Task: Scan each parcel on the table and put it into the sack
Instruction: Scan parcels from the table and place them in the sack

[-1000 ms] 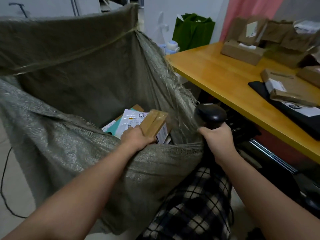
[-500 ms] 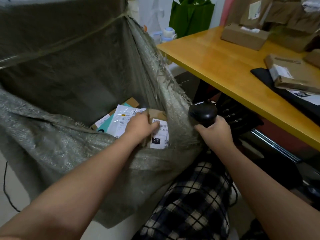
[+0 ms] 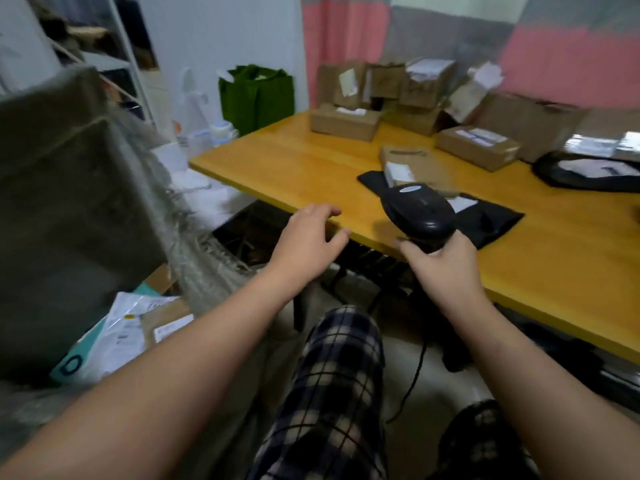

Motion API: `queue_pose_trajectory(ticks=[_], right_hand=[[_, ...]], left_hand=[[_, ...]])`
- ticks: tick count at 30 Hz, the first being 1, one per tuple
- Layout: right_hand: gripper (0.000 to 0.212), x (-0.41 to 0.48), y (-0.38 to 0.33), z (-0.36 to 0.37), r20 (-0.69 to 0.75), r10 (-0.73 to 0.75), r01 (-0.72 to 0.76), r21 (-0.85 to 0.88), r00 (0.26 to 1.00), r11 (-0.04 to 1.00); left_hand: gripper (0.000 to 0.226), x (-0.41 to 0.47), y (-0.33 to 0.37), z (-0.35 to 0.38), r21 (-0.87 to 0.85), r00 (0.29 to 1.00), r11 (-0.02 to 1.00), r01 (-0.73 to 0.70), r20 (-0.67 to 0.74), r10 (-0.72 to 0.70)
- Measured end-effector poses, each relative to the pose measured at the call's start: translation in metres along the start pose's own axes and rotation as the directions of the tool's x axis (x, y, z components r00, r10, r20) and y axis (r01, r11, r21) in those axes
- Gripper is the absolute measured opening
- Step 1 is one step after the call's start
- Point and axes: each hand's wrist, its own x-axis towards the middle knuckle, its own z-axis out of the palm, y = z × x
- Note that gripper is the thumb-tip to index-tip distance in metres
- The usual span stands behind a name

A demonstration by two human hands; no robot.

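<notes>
My left hand [image 3: 308, 237] hovers empty at the near edge of the yellow table [image 3: 304, 168], fingers loosely spread. My right hand [image 3: 440, 261] grips the handle of a black barcode scanner [image 3: 419, 209] held over the table's front edge. The grey woven sack [image 3: 79, 202] stands at the left; inside it lie a small brown box with a white label [image 3: 166, 323] and white mailers [image 3: 121, 334]. Just beyond the scanner, a flat brown parcel [image 3: 412, 164] rests on a black bag [image 3: 485, 220]. Several cardboard boxes [image 3: 343, 121] are stacked at the back of the table.
A brown labelled box [image 3: 476, 145] and a black mailer [image 3: 588, 171] lie at the table's right. A green bag [image 3: 256, 95] stands on the floor beyond the table corner. My legs in checked trousers [image 3: 332, 393] are below, with a black cable [image 3: 412, 386] beside them.
My left hand let go of the small brown box in the sack and moved right to the table edge. The view swung from the sack to the table, and the scanner rose.
</notes>
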Motion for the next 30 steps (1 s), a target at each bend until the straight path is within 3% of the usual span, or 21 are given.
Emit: queue_pose_trajectory(ticks=[5,7,11,15,18,21,25,30], right_hand=[[0.016,0.017,0.026,-0.048,-0.160,0.178,-0.179,0.010,0.971,0.984],[0.019,0.022,0.030,-0.057,-0.179,0.268,-0.254,0.096,0.947,0.962],[0.018,0.028,0.030,-0.056,-0.183,0.362,-0.308,0.266,0.914,0.913],[0.020,0.032,0.031,-0.053,-0.186,0.386,-0.317,0.317,0.904,0.894],[0.019,0.034,0.032,-0.054,-0.177,0.391,-0.322,0.325,0.903,0.889],[0.017,0.036,0.033,-0.054,-0.170,0.398,-0.332,0.317,0.902,0.888],[0.024,0.033,0.035,-0.056,-0.165,0.397,-0.330,0.325,0.903,0.886],[0.040,0.022,0.041,-0.057,-0.206,0.351,-0.257,0.375,0.913,0.890]], left_hand=[[0.044,0.048,0.050,0.045,-0.005,0.990,0.992,-0.124,0.073,0.124],[0.048,0.073,0.061,0.061,0.017,0.990,0.992,-0.124,0.066,0.123],[0.062,0.124,0.067,0.081,0.071,0.991,0.992,0.106,0.068,-0.111],[0.079,0.145,0.077,0.084,0.156,0.940,0.945,0.289,0.139,-0.311],[0.089,0.150,0.079,0.082,0.109,0.904,0.929,0.352,0.216,-0.368],[0.099,0.148,0.070,0.086,-0.065,0.909,0.936,0.346,0.269,-0.317],[0.052,0.116,0.074,0.081,-0.274,0.984,0.951,0.146,0.138,-0.112],[0.033,0.090,0.070,0.053,-0.332,0.989,0.943,-0.026,-0.144,-0.024]])
